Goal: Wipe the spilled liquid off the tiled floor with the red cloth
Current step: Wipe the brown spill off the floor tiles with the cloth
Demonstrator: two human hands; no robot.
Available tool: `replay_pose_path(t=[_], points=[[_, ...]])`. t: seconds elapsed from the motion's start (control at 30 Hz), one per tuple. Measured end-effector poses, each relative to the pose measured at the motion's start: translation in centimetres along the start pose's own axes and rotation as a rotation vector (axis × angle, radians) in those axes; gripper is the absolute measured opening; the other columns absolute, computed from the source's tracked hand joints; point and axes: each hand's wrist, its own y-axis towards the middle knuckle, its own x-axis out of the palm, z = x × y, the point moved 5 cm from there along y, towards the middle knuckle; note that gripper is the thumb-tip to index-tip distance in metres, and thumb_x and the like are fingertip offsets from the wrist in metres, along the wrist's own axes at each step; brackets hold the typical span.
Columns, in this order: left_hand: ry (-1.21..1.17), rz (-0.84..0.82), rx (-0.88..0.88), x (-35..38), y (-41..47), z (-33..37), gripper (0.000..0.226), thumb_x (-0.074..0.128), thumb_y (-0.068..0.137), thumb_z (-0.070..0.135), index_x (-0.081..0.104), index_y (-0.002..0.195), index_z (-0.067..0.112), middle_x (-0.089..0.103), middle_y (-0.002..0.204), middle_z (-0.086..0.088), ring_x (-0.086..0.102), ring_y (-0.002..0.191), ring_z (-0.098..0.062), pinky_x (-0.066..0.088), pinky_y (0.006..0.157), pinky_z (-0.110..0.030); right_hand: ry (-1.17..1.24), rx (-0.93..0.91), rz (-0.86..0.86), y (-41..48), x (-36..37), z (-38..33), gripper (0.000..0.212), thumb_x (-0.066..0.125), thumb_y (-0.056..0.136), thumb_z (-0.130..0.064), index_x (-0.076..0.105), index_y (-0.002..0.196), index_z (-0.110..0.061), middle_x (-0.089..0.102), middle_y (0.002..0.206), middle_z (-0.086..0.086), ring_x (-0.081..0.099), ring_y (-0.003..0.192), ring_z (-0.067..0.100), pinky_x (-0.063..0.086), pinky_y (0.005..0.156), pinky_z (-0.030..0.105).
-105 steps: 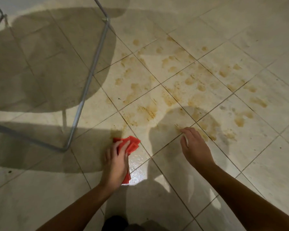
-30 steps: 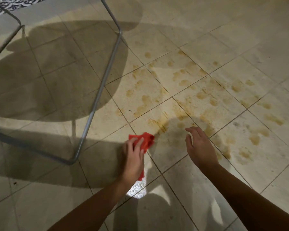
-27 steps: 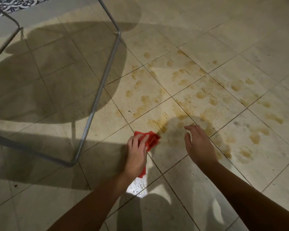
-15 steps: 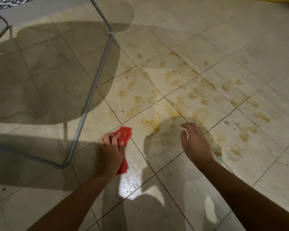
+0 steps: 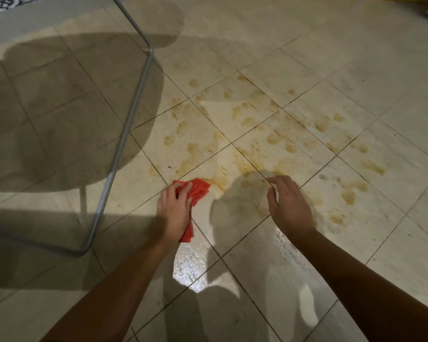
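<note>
Since half a second ago the left hand [image 5: 174,213] has carried the crumpled red cloth [image 5: 198,190] from beside the chair frame toward the right, back to the near edge of the spill; the right hand [image 5: 288,206] has kept its place.

The cloth lies flat on the beige tiled floor [image 5: 356,70], pinned under the left palm. Its long axis runs from the wrist forward and to the right, with one red end showing ahead of the fingers [image 5: 183,191] and a narrow strip showing below the heel of the hand. The left fingers are pressed together and curled down onto the cloth, holding it against the tile.

The amber-brown spilled liquid [image 5: 257,144] lies forward and to the right of the cloth. The nearest stain touches, or almost touches, the cloth's forward end. The remaining blotches spread across several tiles, well beyond both hands and out to the right. The tiles nearest the person shine wet with no colour.

The left hand is the working hand. The right hand is nearer the bulk of the stain, but it holds nothing: its fingers are loosely spread and bent, tips down toward the tile. Contact with the floor cannot be confirmed.

Both forearms extend forward, low over the floor. The grey metal tube chair frame [image 5: 124,144] stands to the left, clear of the cloth.

Judgement: wiping is at an early stage, and the next stroke should run forward-right.
</note>
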Motion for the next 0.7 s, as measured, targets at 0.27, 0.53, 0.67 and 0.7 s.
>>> replay_pose_path(t=[0.27, 0.53, 0.67, 0.7], points=[[-0.048, -0.147, 0.500, 3.1, -6.6, 6.5, 0.041, 0.052, 0.081, 0.027, 0.050, 0.121, 0.016, 0.058, 0.108, -0.008, 0.054, 0.091, -0.022, 0.055, 0.073, -0.031, -0.012, 0.067, 0.004, -0.9, -0.7, 2.2, 0.029, 0.041, 0.094, -0.013, 0.052, 0.119, -0.003, 0.054, 0.119, 0.012, 0.049, 0.111, 0.023, 0.040, 0.092, 0.032], [-0.033, -0.184, 0.302, 2.7, -0.5, 5.7, 0.043, 0.041, 0.095, 0.022, 0.034, 0.138, 0.024, 0.038, 0.136, -0.008, 0.036, 0.121, -0.025, 0.034, 0.106, -0.038, -0.014, 0.091, 0.029, -1.4, -1.3, 3.5, 0.028, 0.041, 0.094, -0.012, 0.052, 0.118, -0.004, 0.054, 0.119, 0.010, 0.049, 0.110, 0.023, 0.040, 0.091, 0.031], [-0.028, -0.084, 0.123, 0.8, -0.9, 2.7, 0.043, 0.041, 0.094, 0.025, 0.039, 0.136, 0.016, 0.042, 0.131, -0.012, 0.036, 0.114, -0.025, 0.032, 0.101, -0.037, -0.019, 0.106, 0.042, -1.9, -1.5, 4.4, 0.028, 0.042, 0.093, -0.011, 0.053, 0.118, -0.004, 0.055, 0.118, 0.011, 0.050, 0.109, 0.023, 0.041, 0.090, 0.031], [-0.043, -0.069, 0.084, 0.5, -1.8, 2.4, 0.042, 0.042, 0.093, 0.025, 0.041, 0.134, 0.015, 0.043, 0.129, -0.013, 0.037, 0.111, -0.026, 0.033, 0.098, -0.038, -0.017, 0.107, 0.042, -2.1, -1.5, 4.6, 0.028, 0.043, 0.093, -0.011, 0.053, 0.117, -0.003, 0.056, 0.117, 0.011, 0.050, 0.108, 0.024, 0.041, 0.089, 0.031]])
